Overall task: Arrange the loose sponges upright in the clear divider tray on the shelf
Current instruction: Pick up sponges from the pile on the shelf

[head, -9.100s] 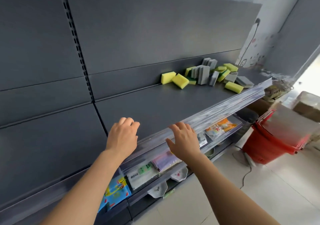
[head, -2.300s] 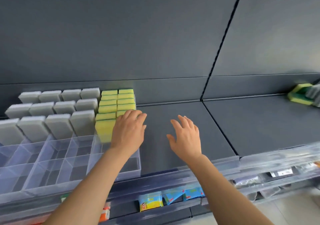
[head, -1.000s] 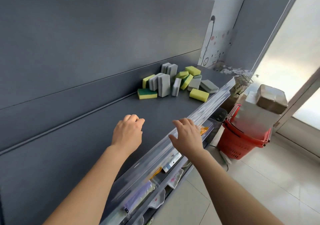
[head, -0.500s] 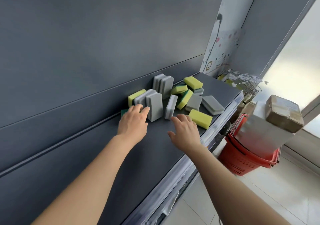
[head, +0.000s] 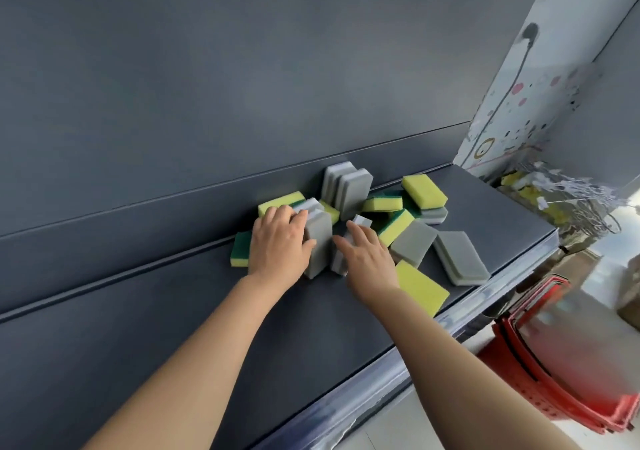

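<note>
Sponges, loose rectangular foam blocks in grey and in yellow on green (head: 394, 231), heaped at the right end of the dark grey metal shelf (head: 311, 328), close against its back panel; clear divider tray nowhere in frame. Head view: left hand (head: 278, 245) curled over the tops of the upright grey sponges (head: 318, 252), thumb on the near face, clasping them; right hand (head: 369, 262) flat with straight fingers, touching a narrow grey sponge on edge (head: 339, 266) just beside. Step in hand, seemingly: gathering the standing greys into one block. Best done by pressing that narrow one flush against the clasped ones, squeezing between both palms only enough to hold soft foam, then lifting straight up, clear of the leaning yellow pieces behind. Counted: about eight grey, about seven yellow-and-green, both uncertain because of overlap; of the greys, five or so on edge, three lying flat. Also two hands, one shelf, one red plastic basket (head: 571, 363) below right.
</note>
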`<state>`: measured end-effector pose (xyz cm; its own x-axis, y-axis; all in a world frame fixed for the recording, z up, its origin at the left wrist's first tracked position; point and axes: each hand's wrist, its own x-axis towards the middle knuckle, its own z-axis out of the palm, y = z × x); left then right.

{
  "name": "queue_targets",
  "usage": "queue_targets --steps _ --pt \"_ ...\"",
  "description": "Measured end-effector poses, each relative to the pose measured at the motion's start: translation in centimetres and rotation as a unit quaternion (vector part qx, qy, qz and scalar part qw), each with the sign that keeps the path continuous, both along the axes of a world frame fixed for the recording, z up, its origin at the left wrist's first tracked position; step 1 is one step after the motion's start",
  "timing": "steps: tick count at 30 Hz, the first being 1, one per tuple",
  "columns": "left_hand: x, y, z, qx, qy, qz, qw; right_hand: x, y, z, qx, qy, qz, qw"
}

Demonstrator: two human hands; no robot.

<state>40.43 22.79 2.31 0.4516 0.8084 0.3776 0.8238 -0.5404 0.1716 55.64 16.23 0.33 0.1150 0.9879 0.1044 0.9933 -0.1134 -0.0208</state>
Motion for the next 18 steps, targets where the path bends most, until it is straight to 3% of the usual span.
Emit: queue_targets --steps 4,7,11,14,16,18 --pt "0.6 -0.8 1.0 -0.092 -0.145 0.042 0.984 1.1 0.4 0.0 0.048 0.041 0.028 0.998" --pt "0.0 -1.3 2.3 -0.157 -0.317 0.079 0.932 0.9 0.5 0.4 0.099 0.125 0.031 0.987" --pt "-2.6 -1.8 3.4 -0.192 -0.449 0.135 0.862 0.8 0.5 1.7 0.114 0.262 0.021 0.958" --pt "-5.2 -3.0 3.7 -0.192 -0.554 0.168 0.792 0.0 0.3 2.5 0.1 0.424 0.065 0.898" --pt "-7.1 -4.3 3.6 -0.175 -0.587 0.198 0.765 -1.2 -0.1 2.9 0.088 0.517 0.095 0.846" --pt "-9.0 -5.9 3.3 -0.165 -0.598 0.229 0.75 -3.0 -0.3 3.1 0.092 0.554 0.118 0.819"
